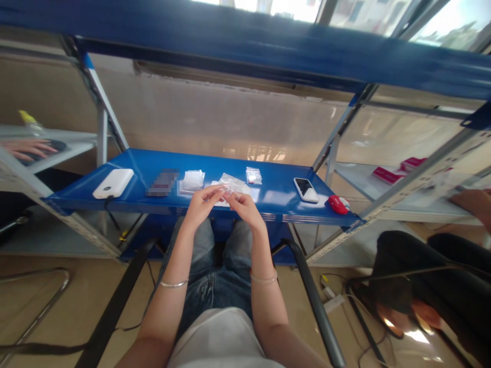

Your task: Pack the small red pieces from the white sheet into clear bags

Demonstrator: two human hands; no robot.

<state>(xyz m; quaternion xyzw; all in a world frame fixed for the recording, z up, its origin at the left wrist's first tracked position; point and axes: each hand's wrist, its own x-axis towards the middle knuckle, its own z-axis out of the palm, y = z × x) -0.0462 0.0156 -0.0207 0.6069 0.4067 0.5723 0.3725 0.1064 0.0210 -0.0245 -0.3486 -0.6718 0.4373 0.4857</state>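
A clear plastic bag (pixel 235 182) is pinched at its near end by both hands, over the front part of the blue shelf (pixel 274 179). My left hand (pixel 202 203) is closed, with thumb and fingers together at the bag's left edge. My right hand (pixel 246 207) grips the bag from the other side, its fingertips almost meeting the left ones. Something white lies under the bag and the fingers, mostly hidden. Left of the hands rests a packet of whitish bags (pixel 193 180). Beyond them to the right lies a small clear zip bag (pixel 253 176) with a little red in it.
A white power bank (pixel 113 183) with a black cable lies at the shelf's left, beside a blurred-out dark item (pixel 163 182). At the right are a phone (pixel 306 189) and a red-and-white object (pixel 338 204). Other people sit at both sides; a blue beam (pixel 245 38) crosses above.
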